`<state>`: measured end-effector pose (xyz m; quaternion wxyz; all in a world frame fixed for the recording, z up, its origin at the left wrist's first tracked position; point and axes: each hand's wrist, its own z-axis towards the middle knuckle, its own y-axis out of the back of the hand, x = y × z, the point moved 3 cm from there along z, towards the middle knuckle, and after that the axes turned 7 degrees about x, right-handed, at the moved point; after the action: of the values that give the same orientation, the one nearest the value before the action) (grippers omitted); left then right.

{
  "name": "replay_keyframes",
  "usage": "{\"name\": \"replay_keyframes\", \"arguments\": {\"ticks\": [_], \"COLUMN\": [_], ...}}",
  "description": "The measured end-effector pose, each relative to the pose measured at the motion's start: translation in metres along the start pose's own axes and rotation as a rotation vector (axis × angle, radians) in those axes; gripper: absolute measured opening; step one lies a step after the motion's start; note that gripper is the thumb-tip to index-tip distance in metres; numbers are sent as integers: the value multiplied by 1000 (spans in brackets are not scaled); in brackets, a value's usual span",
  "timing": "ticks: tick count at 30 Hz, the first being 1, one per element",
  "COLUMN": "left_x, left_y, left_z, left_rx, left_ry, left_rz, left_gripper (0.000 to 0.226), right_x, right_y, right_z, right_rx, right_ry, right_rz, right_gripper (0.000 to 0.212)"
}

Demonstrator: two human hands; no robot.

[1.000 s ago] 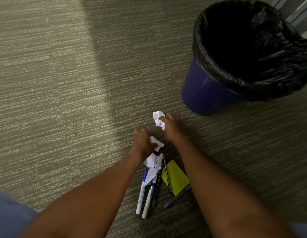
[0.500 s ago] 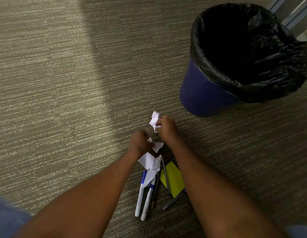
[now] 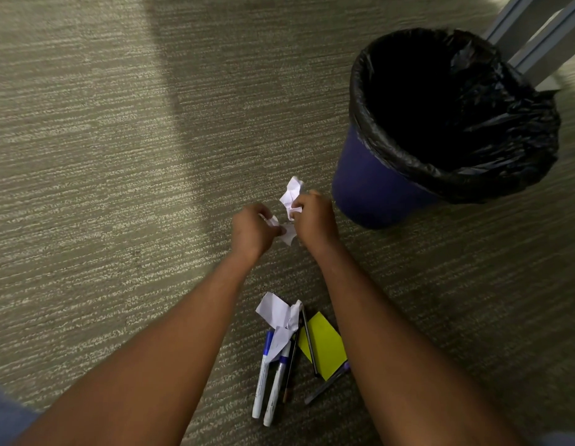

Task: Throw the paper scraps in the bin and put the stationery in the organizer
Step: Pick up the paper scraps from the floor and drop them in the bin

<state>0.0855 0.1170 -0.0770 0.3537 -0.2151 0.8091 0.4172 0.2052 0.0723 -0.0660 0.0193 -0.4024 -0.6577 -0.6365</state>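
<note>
My right hand is closed around a crumpled white paper scrap that sticks up past its fingers. My left hand grips another small white scrap, and the two hands nearly touch above the carpet. The blue bin with a black liner stands just right of my right hand. Nearer me on the carpet lies more crumpled white paper on top of two white markers, dark pens and a yellow sticky-note pad. No organizer is in view.
Grey-green carpet covers the floor on all sides. A grey metal frame or furniture leg rises behind the bin at the top right. A purple pen pokes out from under the yellow pad by my right forearm.
Both hands have lifted off the pile and moved up and away from it, each with a paper scrap. The rest of the paper and the stationery stay on the carpet.
</note>
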Motion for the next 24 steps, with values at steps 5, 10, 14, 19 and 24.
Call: {"name": "replay_keyframes", "arguments": {"ticks": [5,10,14,19,24], "left_x": [-30,-61,-90,-123,-145], "left_y": [20,40,58,82,93], "left_z": [6,6,6,2,-4], "left_rx": [-96,-207,-280,-361,-400], "left_ry": [-64,-182,-289,-369,-442], "left_rz": [24,91,145,130,83], "left_gripper": [32,24,19,17,16], "right_x": [10,32,47,68,77], "right_y": [20,41,60,83,115], "right_z": [6,9,10,3,-2], "right_rx": [-91,-208,-315,-424,-595], "right_ry": [25,109,187,281,308], "right_rz": [48,79,92,155,222], "right_gripper": [21,19,15,14,11]}}
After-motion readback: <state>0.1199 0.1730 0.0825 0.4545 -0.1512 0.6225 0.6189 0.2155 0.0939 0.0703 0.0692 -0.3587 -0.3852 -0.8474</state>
